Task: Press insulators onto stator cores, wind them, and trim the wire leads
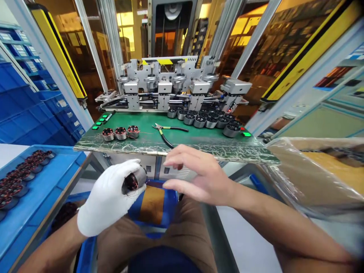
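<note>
Holding one wound motor part in my gloved hand.

My left hand (109, 201) fingers wrap the motor part (134, 181) over my lap; my bare right hand (196, 176) hovers open beside it, holding nothing. Pliers (167, 132) lie on the green counter (148, 142).

Green counter (199, 142) before amber-lit glass enclosure (85, 45); stacked blue crates (25, 102) left of counter, yellow-edged frames either side.

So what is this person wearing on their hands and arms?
The left hand wears a plain white fabric glove that ends at the wrist. The right hand is bare, with no glove. Both forearms are uncovered: no sleeves, watch or bands show in this view.
</note>
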Demonstrator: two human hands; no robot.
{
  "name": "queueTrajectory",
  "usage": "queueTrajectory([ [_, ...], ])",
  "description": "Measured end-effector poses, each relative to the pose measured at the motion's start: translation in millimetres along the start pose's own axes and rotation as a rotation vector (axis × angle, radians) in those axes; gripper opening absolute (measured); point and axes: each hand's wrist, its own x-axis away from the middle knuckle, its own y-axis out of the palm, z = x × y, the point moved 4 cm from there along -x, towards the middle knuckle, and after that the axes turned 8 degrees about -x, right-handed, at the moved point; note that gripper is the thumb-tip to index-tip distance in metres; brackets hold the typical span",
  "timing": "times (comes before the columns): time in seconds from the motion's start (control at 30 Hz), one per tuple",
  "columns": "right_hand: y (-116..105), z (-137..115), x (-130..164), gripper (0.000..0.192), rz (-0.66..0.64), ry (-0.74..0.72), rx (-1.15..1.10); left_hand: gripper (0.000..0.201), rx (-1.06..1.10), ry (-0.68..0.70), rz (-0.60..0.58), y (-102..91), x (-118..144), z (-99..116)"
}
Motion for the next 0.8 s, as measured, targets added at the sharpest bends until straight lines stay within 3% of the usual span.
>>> queueTrajectory([
  [0.13,29,-6,-5,0.022,0.014,0.177,-0.187,0.060,-0.065,0.068,-0.005,8.6,4,12],
  [0.23,45,-3,-5,0.012,-0.024,0.164,-0.115,0.072,-0.054,0.097,0.000,11.0,7,14],
  [0.4,41,-14,-10,0.030,-0.225,-0.378,0.349,0.079,0.076,0.094,-0.075,8.0,15,8],
  [0.5,37,-19,-10,0.030,-0.315,-0.528,0.525,0.080,0.252,-0.021,-0.162,7.2,23,0],
  [0.6,34,-21,-8,0.030,-0.339,-0.515,0.547,0.079,0.446,-0.135,-0.177,5.8,32,-4],
  [0.7,28,-7,-9,0.034,-0.354,-0.434,0.506,0.066,0.564,-0.194,-0.074,2.6,37,-7],
  [0.8,12,43,-21,0.028,-0.323,-0.097,0.450,0.061,0.645,-0.309,0.042,2.1,40,-12],
])
